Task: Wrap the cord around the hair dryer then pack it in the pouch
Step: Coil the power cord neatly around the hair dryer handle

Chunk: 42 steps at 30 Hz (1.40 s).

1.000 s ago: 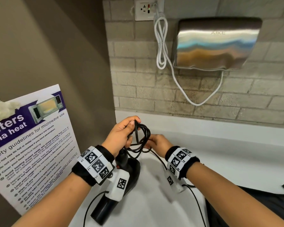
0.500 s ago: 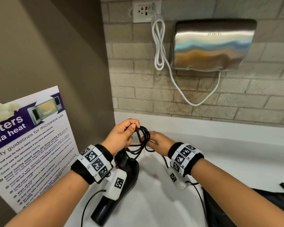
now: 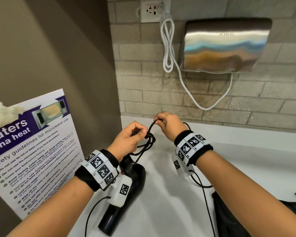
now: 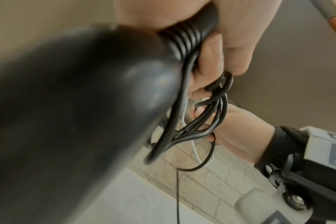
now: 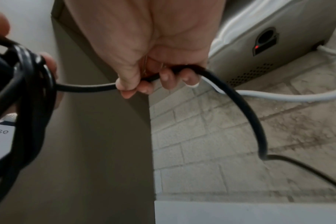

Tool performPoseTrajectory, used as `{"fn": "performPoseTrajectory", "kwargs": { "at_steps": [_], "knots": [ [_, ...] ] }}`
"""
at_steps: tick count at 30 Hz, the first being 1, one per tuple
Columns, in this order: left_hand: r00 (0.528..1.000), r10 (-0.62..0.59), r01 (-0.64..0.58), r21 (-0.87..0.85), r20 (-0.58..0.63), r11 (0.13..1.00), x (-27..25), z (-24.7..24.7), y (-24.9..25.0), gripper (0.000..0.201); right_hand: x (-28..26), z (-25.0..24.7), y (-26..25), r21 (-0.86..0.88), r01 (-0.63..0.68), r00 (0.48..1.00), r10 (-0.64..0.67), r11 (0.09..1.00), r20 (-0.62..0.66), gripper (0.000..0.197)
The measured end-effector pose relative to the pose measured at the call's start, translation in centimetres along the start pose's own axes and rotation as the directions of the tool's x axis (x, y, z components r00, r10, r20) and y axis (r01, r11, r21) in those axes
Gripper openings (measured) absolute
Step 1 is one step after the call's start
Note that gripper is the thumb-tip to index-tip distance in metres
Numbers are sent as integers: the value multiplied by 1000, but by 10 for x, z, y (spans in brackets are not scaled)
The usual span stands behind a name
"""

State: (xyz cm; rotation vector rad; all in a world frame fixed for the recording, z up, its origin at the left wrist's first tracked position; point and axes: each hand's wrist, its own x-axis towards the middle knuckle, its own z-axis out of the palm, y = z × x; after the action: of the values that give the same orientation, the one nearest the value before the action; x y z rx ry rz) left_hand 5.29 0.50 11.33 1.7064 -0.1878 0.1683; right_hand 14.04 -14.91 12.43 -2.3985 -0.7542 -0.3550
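A black hair dryer (image 3: 126,189) hangs nozzle-down over the white counter (image 3: 161,211); its body fills the left wrist view (image 4: 77,113). My left hand (image 3: 132,137) grips the top of its handle together with several gathered loops of the black cord (image 3: 148,140) (image 4: 207,118). My right hand (image 3: 167,124) pinches a free length of the cord (image 5: 240,103), held up to the right of the bundle, the slack trailing down to the counter. A black pouch (image 3: 246,218) lies at the lower right, partly behind my right forearm.
A steel hand dryer (image 3: 225,47) hangs on the brick wall, its white cable (image 3: 167,48) plugged into a socket (image 3: 155,10). A microwave safety poster (image 3: 32,147) leans on the brown wall at left. The counter stretches to the right.
My right hand has lifted from low beside the bundle to above and right of it, drawing a length of cord up. The left hand keeps its hold.
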Motion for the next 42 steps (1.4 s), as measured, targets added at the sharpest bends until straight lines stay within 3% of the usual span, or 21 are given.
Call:
{"fn": "performPoseTrajectory", "kwargs": {
  "at_steps": [3,9,13,15,19,21,24,27,29,31,33,37,39,42],
  "knots": [
    [1000,9,-9,15,5,1000,0,2,0,12,1,-8,-8,-43,44,996,-47,998,-71,17],
    [998,-59,60,65,-18,996,4,8,-3,12,-1,-20,-28,33,154,959,-141,988,-247,14],
    [996,-86,84,58,21,995,3,8,-2,28,-6,-22,-36,56,230,933,-204,972,-295,13],
    [996,-82,80,65,29,995,4,3,-4,24,-8,-22,-38,63,254,930,-225,965,-292,13],
    [990,-44,52,59,-133,997,4,-5,-4,15,-9,-22,-33,158,246,952,-207,956,-224,15],
    [977,-49,55,23,-205,998,3,-8,-4,13,-12,-21,-24,162,186,977,-164,969,-139,16],
    [965,-49,52,5,-258,999,3,-11,-4,12,-19,-10,0,4,100,995,-100,995,27,13],
    [960,-37,40,5,-278,999,3,-12,-4,11,-26,4,23,-58,-46,995,51,997,90,18],
    [964,-43,43,-5,-264,999,2,-10,-4,12,-28,8,29,-54,-144,987,148,988,64,21],
    [968,-49,44,-24,-247,999,2,-8,-4,12,-25,6,26,-18,-149,989,149,989,-5,20],
    [965,-53,42,-49,-258,998,2,-6,-5,12,-19,-4,11,36,-55,993,59,998,-106,21],
    [959,-54,32,-83,-277,996,3,-10,-8,10,-11,-26,-19,204,163,951,-99,965,-293,18],
    [953,-56,29,-95,-299,995,4,-14,-9,10,-8,-27,-21,302,168,963,-91,938,-252,20],
    [940,-66,28,-116,-336,993,5,-16,-11,11,-9,-17,-4,277,65,987,-20,959,-163,34]
  ]
}}
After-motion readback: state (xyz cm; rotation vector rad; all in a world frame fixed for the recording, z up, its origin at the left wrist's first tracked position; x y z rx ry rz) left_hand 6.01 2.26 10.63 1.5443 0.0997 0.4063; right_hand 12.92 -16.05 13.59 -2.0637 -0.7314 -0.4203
